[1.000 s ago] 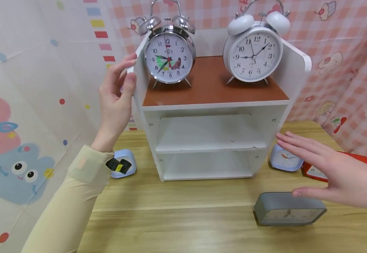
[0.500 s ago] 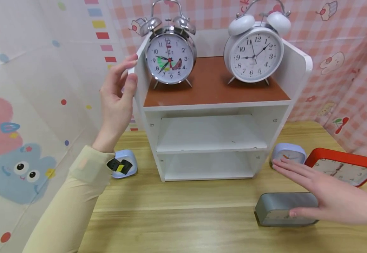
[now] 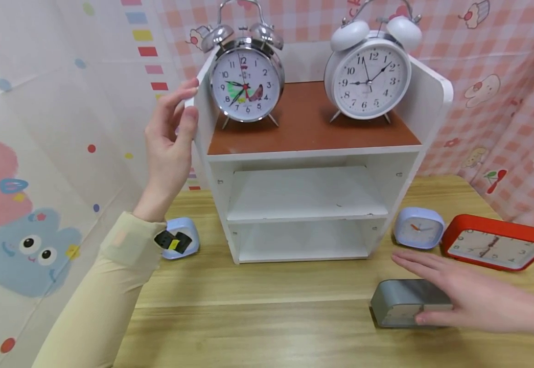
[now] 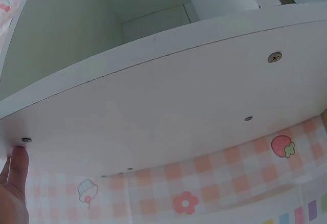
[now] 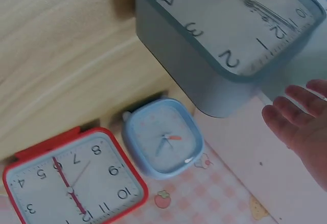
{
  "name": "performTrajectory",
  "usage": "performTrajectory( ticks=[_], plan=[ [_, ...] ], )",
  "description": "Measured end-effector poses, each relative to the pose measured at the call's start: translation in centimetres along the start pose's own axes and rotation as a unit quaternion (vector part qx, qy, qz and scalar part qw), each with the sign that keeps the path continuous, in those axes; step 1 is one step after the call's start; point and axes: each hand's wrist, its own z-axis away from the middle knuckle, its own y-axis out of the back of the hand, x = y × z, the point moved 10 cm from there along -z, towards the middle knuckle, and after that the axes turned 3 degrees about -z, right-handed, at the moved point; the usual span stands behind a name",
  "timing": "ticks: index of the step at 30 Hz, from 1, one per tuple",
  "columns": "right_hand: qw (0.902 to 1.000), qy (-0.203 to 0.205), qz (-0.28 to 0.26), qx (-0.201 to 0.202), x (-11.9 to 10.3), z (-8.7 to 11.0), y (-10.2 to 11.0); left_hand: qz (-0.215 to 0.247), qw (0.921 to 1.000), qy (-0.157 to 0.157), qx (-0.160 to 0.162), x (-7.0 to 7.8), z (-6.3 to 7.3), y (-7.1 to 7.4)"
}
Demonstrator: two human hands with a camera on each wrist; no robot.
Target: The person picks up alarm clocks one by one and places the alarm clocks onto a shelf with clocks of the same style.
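My left hand (image 3: pixel 167 138) touches the upper left side of a white shelf unit (image 3: pixel 315 150) with its fingertips. In the left wrist view, the fingers (image 4: pixel 19 162) rest against the outer side panel (image 4: pixel 153 116) near a screw. My right hand (image 3: pixel 471 299) is held over a grey alarm clock (image 3: pixel 393 301) with fingers extended, hiding its right part in the head view. The right wrist view shows a gap between that hand (image 5: pixel 304 124) and the grey clock. A silver twin-bell alarm clock (image 3: pixel 248 84) and a white one (image 3: pixel 371 79) stand upright on the unit's brown top.
Right of the unit, a light blue clock (image 3: pixel 419 228) and a red clock (image 3: pixel 496 243) stand on the wooden table (image 3: pixel 248 317). Another light blue clock (image 3: pixel 183 237) is at left, partly behind the left wrist. Printed curtains (image 3: pixel 487 117) hang behind.
My right hand has come down and slightly left, from in front of the red clock to over the grey clock, uncovering the red one. My left hand stays at the unit.
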Motion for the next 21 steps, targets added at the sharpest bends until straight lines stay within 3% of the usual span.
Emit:
performTrajectory(
  ticks=[5,12,21],
  plan=[
    [1.0000,0.006,-0.002,0.006,0.3,0.2,-0.5,-0.002,1.0000,0.001,0.000,0.0,0.0,0.0],
    [0.9988,-0.036,0.013,-0.032,1.8,0.8,-1.2,0.003,1.0000,0.003,0.003,0.1,0.0,0.0],
    [0.9973,-0.041,-0.028,-0.055,2.6,1.1,-1.8,0.011,0.9999,-0.005,0.004,0.2,0.0,0.0]
  ],
)
